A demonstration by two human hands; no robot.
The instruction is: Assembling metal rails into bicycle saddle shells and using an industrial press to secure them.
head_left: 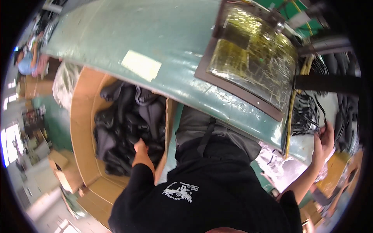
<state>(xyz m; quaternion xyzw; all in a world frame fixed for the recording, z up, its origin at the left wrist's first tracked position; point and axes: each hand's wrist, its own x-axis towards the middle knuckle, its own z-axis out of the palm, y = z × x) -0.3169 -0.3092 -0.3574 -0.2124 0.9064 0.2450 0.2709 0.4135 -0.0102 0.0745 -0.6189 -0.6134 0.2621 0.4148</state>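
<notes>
My left hand (pixel 140 146) is down inside an open cardboard box (pixel 82 116) to my left. Its fingers are curled at a black saddle-shaped piece (pixel 134 134), and part of the grip is hidden. Around it lie several more black pieces (pixel 151 112), smooth and rounded like bicycle saddles, heaped loosely. Far to the right, my right hand (pixel 325 139) is closed with a thin black bent rod (pixel 323 124) at its fingertips. Beside that hand lies a bundle of similar thin black rods (pixel 305 114) on the bench.
A green-topped bench (pixel 178 42) runs in front of me, bearing a pale paper slip (pixel 141 65). On its right stands a fixture with a dark-framed plate under shiny yellowish film (pixel 252 58). A dark bar (pixel 326 82) crosses above the rods. Another person (pixel 28 64) sits far left.
</notes>
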